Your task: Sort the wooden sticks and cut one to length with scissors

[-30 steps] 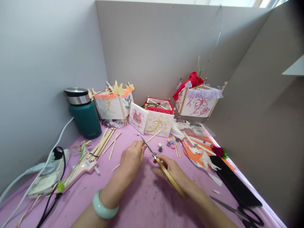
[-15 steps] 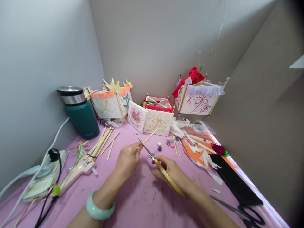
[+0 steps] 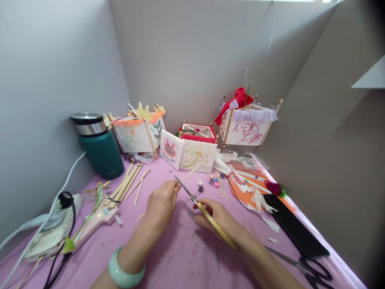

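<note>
Pinched in the fingers of my left hand [image 3: 161, 201] is a thin wooden stick [image 3: 190, 173], slanting up to the right, with an end showing below the hand too. My right hand [image 3: 217, 216] grips scissors with a long gold-coloured handle [image 3: 219, 228]. Their metal blades [image 3: 185, 188] point up and left, crossing the stick just beside my left fingertips. Whether the blades are closed on the stick I cannot tell. Beyond the hands stand two square panels, one with a pink drawing [image 3: 171, 149] and one with a yellow flower [image 3: 199, 155].
Bundled wooden sticks [image 3: 128, 182] and a pink glue gun [image 3: 95, 224] lie to the left, near a green bottle [image 3: 104, 154]. Decorated lanterns [image 3: 134, 134] line the back. Small paint pots [image 3: 201, 188], a black phone-like slab [image 3: 296, 228] and black-handled scissors [image 3: 314, 269] are rightward.
The view has shifted slightly. The stick's lower end now shows to the left of my left wrist. Both hands keep nearly the same place and hold.
</note>
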Tool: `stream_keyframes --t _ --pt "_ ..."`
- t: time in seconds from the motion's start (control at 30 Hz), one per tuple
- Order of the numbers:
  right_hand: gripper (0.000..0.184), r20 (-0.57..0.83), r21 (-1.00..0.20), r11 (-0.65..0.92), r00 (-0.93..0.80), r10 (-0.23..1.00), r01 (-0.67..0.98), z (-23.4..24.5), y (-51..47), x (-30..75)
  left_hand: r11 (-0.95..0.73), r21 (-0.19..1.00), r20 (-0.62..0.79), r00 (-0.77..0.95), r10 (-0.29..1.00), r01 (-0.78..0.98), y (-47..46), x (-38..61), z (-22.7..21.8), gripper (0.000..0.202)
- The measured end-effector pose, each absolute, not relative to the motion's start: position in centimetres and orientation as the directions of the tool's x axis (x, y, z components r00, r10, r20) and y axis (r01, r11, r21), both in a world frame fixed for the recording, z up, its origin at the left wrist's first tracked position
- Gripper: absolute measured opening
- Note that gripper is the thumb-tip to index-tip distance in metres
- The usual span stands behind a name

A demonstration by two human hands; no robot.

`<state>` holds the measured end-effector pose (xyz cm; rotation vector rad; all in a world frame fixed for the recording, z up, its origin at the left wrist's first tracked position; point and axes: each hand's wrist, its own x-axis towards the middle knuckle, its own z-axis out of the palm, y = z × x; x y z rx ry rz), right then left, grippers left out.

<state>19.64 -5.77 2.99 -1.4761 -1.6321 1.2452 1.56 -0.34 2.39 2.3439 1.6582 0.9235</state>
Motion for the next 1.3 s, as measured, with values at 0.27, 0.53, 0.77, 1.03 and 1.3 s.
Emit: stream_keyframes --t 0.27,0.53,0.77,1.03,1.3 --pt "0.02 -0.194 -0.907 -0.092 -0.214 0.958 0.41 2.7 -5.3 19.6 -0.347 0.417 0.3 0.233 0.925 0.84 0.0 1.5 2.5 0.03" --pt "0.019 -0.154 -0.912 -0.022 -0.292 0.944 0.41 2.6 -5.1 20.1 0.187 0.956 -0.268 0.413 0.87 0.226 1.5 -1.0 3.7 0.029" --pt "0.021 -0.165 -0.905 -0.057 -0.223 0.961 0.422 2.5 -5.2 20.1 -0.147 0.828 0.038 0.206 0.978 0.541 0.8 0.3 3.4 0.033" --pt "0.017 -0.198 -0.867 -0.097 -0.16 0.967 0.488 2.9 -5.3 19.9 -0.321 0.324 0.373 0.191 0.908 0.89 0.0 1.6 1.5 0.026" --pt "0.013 -0.182 -0.866 -0.055 -0.21 0.961 0.497 3.1 -5.1 20.0 -0.235 0.73 0.163 0.17 0.972 0.642 1.0 0.5 3.0 0.033"
